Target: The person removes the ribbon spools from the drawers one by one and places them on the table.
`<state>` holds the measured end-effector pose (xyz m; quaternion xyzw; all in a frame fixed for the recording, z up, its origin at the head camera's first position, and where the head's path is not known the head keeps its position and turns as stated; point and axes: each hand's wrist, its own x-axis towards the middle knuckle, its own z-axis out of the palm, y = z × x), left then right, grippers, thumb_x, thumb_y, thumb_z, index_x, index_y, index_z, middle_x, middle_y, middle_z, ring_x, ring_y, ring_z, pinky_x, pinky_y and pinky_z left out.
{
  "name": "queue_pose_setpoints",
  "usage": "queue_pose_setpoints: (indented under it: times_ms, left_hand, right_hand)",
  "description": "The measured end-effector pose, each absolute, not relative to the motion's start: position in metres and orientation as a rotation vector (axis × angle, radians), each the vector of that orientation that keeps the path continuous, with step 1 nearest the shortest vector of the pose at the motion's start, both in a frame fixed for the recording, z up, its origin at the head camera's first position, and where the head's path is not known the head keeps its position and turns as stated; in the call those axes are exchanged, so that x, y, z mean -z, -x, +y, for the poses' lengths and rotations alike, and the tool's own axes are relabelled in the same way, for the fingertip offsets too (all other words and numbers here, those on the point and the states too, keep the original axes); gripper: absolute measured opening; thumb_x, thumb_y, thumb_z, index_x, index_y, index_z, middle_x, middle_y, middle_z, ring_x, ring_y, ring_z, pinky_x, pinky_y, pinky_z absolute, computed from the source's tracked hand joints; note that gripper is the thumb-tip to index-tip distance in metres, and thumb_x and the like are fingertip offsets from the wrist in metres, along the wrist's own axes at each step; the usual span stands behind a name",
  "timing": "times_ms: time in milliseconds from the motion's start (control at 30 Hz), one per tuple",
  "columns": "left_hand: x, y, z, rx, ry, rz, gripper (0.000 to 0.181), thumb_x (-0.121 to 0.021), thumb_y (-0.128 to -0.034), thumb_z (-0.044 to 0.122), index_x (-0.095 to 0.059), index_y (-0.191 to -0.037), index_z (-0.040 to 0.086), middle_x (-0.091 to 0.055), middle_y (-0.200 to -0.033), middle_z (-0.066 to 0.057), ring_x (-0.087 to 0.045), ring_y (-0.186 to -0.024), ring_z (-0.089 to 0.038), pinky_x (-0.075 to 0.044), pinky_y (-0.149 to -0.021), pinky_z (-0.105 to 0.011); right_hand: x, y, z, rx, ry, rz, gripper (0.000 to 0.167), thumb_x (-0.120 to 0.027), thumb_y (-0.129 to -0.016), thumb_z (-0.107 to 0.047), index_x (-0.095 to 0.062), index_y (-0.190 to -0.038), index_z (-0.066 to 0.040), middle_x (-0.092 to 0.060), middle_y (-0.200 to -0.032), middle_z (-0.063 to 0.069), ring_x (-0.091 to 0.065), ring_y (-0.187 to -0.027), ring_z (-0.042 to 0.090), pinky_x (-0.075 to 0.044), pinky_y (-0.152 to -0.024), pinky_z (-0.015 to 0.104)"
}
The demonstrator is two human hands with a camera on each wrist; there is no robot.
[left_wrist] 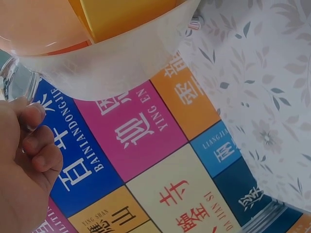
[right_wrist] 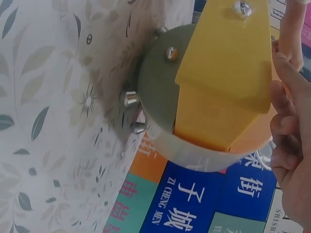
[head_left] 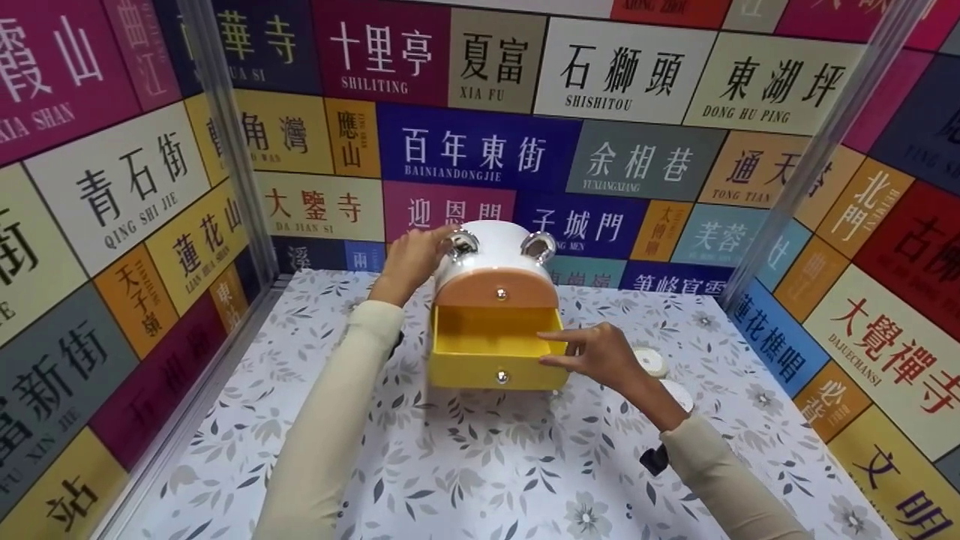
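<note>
A rounded white box (head_left: 491, 244) with an orange front upper drawer (head_left: 480, 289) and two silver ring-shaped ears stands on the table. Its lower yellow drawer (head_left: 469, 371) is pulled out, and no object shows inside. My left hand (head_left: 411, 261) grips the left silver ear (head_left: 463, 244); in the left wrist view its curled fingers are beside that ear (left_wrist: 22, 82). At the drawer's right wall, my right hand (head_left: 604, 354) pinches the edge, one finger over the rim and the thumb lower down. The right wrist view shows this hand (right_wrist: 294, 141) beside the yellow drawer (right_wrist: 223, 63).
Two white round pieces (head_left: 651, 362) lie on the table right of the box, partly behind my right forearm. The leaf-patterned tabletop (head_left: 450, 465) meets panels of colourful printed signs (head_left: 480, 146) at the back and both sides, with metal posts at the corners.
</note>
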<state>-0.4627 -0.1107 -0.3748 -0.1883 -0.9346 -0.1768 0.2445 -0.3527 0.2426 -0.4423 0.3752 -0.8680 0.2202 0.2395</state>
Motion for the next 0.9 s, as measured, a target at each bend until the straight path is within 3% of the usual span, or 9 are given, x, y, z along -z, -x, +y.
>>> queue_pose_setpoints:
  times_ms: [233,467,733,900]
  left_hand:
    - [0.373,0.463,-0.108,0.482,0.514,-2.558,0.038,-0.057,-0.1085,0.03,-0.061,-0.146,0.031,-0.075,-0.101,-0.022,-0.071,-0.082,-0.041,-0.058,-0.07,-0.053]
    - [0.374,0.463,-0.109,0.47,0.516,-2.547,0.038,-0.057,-0.1084,0.029,-0.061,-0.146,0.031,-0.075,-0.098,-0.022,-0.071,-0.08,-0.04,-0.057,-0.068,-0.052]
    - [0.376,0.463,-0.111,0.487,0.513,-2.552,0.038,-0.058,-0.1083,0.03,-0.061,-0.146,0.031,-0.074,-0.092,-0.021,-0.071,-0.077,-0.039,-0.058,-0.067,-0.05]
    - [0.376,0.462,-0.11,0.483,0.519,-2.535,0.037,-0.059,-0.1078,0.029,-0.062,-0.145,0.029,-0.074,-0.091,-0.023,-0.071,-0.078,-0.042,-0.058,-0.068,-0.053]
  right_hand:
    - [0.448,0.348,0.229,-0.669,-1.093,-2.311,0.041,-0.088,-0.081,-0.043,-0.081,-0.119,-0.027,-0.068,-0.061,-0.011,-0.055,-0.047,-0.002,-0.044,-0.044,0.016]
    - [0.454,0.345,0.217,-0.625,-1.12,-2.234,0.039,-0.091,-0.079,-0.042,-0.083,-0.113,-0.027,-0.072,-0.066,-0.01,-0.057,-0.049,-0.003,-0.044,-0.044,0.015]
    - [0.461,0.34,0.202,-0.606,-1.166,-2.223,0.038,-0.092,-0.078,-0.038,-0.083,-0.112,-0.025,-0.076,-0.073,-0.005,-0.059,-0.051,0.001,-0.049,-0.052,0.015]
    - [0.466,0.339,0.198,-0.577,-1.196,-2.186,0.039,-0.093,-0.078,-0.037,-0.082,-0.114,-0.027,-0.08,-0.088,-0.003,-0.072,-0.065,0.008,-0.057,-0.063,0.02]
